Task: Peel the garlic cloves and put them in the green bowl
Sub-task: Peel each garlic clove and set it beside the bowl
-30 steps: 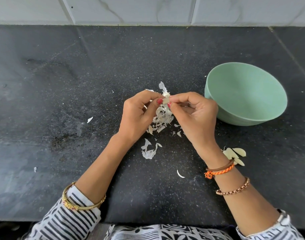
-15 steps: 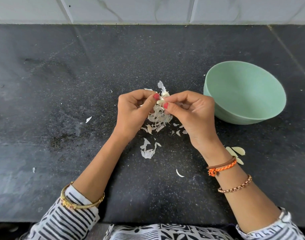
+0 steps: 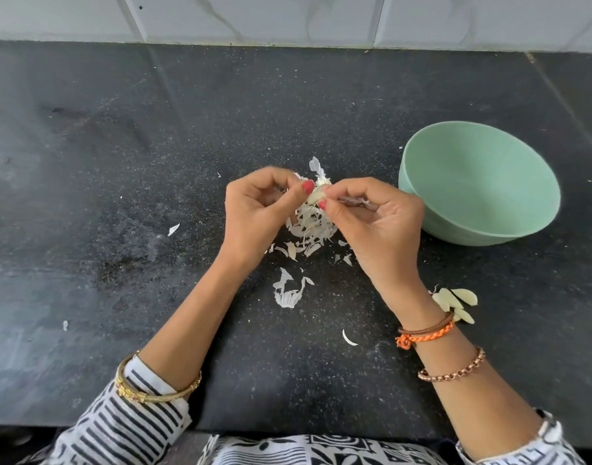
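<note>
Over the middle of the black counter, my left hand (image 3: 257, 213) and my right hand (image 3: 378, 223) together pinch one pale garlic clove (image 3: 316, 195) between thumbs and fingertips. Under them lies a heap of white garlic skins (image 3: 309, 229). The green bowl (image 3: 479, 182) stands to the right of my right hand, and its visible inside shows nothing in it. A few pale garlic cloves (image 3: 455, 302) lie on the counter just right of my right wrist, partly hidden by it.
Loose skin scraps lie around: a curled piece (image 3: 288, 292) below the heap, a sliver (image 3: 349, 338) nearer me, a chip (image 3: 173, 229) to the left. A white tiled wall (image 3: 288, 18) bounds the back. The counter's front edge (image 3: 288, 427) runs by my body.
Both hands stay together over the skin heap. Their fingertips have shifted a little on the clove, and more of the clove shows between them now.
</note>
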Available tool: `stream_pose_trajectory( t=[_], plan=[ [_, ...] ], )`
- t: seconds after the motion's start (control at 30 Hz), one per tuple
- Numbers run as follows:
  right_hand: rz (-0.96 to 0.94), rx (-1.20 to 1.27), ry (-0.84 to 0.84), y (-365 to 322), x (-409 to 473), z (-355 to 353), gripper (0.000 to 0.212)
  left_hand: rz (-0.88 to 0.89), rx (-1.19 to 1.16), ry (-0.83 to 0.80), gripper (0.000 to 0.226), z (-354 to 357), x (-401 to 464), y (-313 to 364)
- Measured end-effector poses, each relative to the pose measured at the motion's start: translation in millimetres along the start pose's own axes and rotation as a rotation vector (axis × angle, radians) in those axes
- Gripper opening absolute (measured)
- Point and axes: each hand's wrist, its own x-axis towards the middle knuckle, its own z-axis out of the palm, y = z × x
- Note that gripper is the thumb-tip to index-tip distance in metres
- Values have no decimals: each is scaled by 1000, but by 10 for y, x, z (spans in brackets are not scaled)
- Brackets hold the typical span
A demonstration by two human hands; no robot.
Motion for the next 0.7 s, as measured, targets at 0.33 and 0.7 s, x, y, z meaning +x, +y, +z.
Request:
stream_pose_trajectory(
  t=[0.33,0.7],
  plan=[
    [-10,-81,53,-1,22,-31,14,57,-126,-115,12,17,-22,17],
    [355,297,21,-71,47,4,21,-69,-150,-71,21,38,-9,37]
  ],
)
